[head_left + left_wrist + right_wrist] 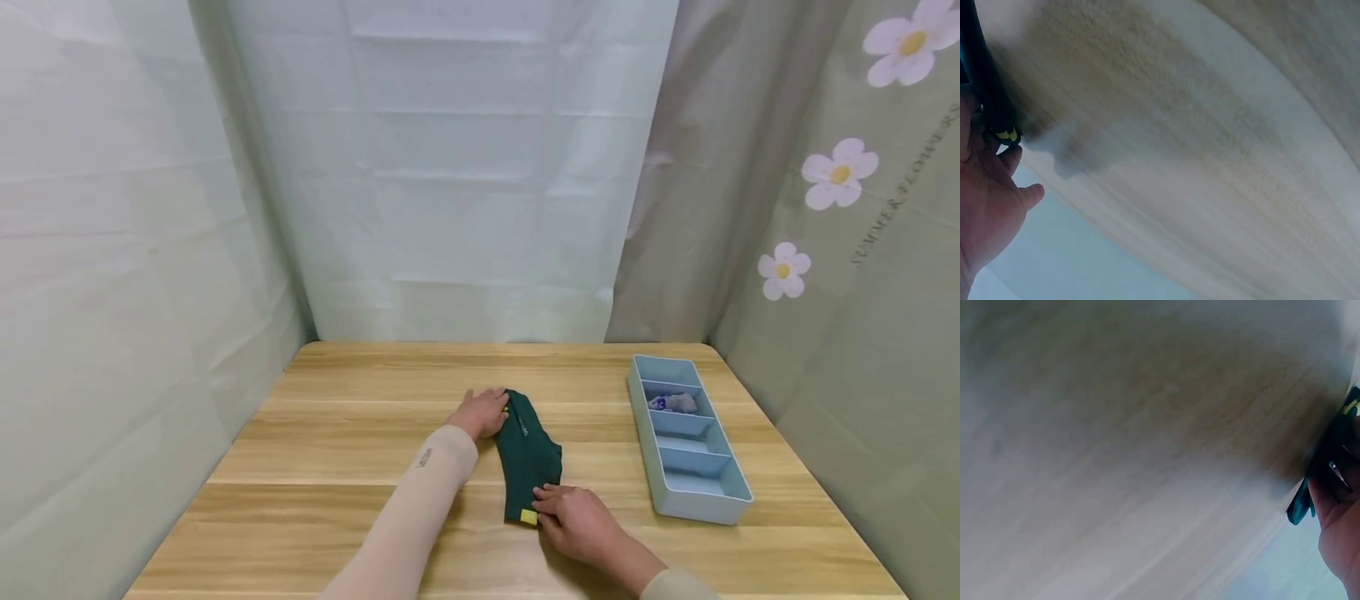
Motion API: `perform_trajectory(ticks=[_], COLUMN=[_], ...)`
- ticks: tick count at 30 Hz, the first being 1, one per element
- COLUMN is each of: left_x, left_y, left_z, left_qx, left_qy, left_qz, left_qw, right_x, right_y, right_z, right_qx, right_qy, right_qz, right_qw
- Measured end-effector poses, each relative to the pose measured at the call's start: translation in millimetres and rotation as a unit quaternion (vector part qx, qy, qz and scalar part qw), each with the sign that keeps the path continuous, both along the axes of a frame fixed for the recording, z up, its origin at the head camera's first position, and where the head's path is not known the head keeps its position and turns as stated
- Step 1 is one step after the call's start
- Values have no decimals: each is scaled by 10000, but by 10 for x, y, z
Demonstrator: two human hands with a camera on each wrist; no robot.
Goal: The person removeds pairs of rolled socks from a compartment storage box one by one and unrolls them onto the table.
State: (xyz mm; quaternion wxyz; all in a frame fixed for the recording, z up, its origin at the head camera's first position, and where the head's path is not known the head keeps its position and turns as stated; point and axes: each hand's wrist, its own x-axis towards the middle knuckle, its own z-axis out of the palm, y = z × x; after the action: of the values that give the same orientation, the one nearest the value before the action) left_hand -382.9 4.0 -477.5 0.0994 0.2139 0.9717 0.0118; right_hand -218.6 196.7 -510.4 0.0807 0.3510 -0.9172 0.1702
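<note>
the dark green sock (527, 454) runs from twelve to six; the left hand (480, 412) pinches its far end, the right hand (577, 521) its near end by the yellow tag (528, 517).

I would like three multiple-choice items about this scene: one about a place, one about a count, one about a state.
1. Where does the organizer tray stand relative to the dark green sock?
A. to its right
B. to its left
C. on top of it

2. How many compartments has the tray?
A. two
B. four
C. six

3. How does the sock lie?
A. hanging in the air
B. flat on the table
C. inside the tray

Key: 1 A, the tray stands near the right edge. 2 B, three dividers show. 3 B, the left hand and right hand rest on its ends.
</note>
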Motion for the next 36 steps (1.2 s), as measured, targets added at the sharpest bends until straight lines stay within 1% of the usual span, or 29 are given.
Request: perform_trajectory(ticks=[5, 9, 12, 16, 19, 22, 25, 28, 33, 36], left_x=[4, -7, -19, -44, -34, 3, 33, 77, 133, 147], left_y=[-3, -45, -104, -203, -274, -334, -392, -446, -552, -628], left_z=[-10, -32, -42, -51, -45, -26, -28, -26, -41, -52], left_qx=[-72, 12, 166, 347, 438, 481, 477, 439, 423, 463], left_qy=[16, -42, -140, -227, -273, -280, -114, 110, 431, 535], left_qz=[51, 44, 68, 70, 57, 69, 22, -41, -217, -230], left_qw=[10000, 10000, 9997, 9991, 9987, 9984, 9988, 9990, 9979, 9972], right_x=[9, 15, 13, -1, -23, -53, -83, -127, -223, -276], right_y=[-6, -25, -32, -8, 35, 81, 120, 154, 198, 215], right_z=[26, 33, 28, 29, 39, 62, 96, 103, 64, 44], right_qx=[84, 84, 75, 144, 201, 166, 19, -86, -126, -141], right_qy=[-167, -178, -102, -215, -344, -437, -520, -507, -230, -52], right_qz=[-104, -212, -274, -409, -563, -718, -906, -1130, -1450, -1550], right_qw=[9998, 9996, 9995, 9988, 9976, 9963, 9945, 9923, 9891, 9878])
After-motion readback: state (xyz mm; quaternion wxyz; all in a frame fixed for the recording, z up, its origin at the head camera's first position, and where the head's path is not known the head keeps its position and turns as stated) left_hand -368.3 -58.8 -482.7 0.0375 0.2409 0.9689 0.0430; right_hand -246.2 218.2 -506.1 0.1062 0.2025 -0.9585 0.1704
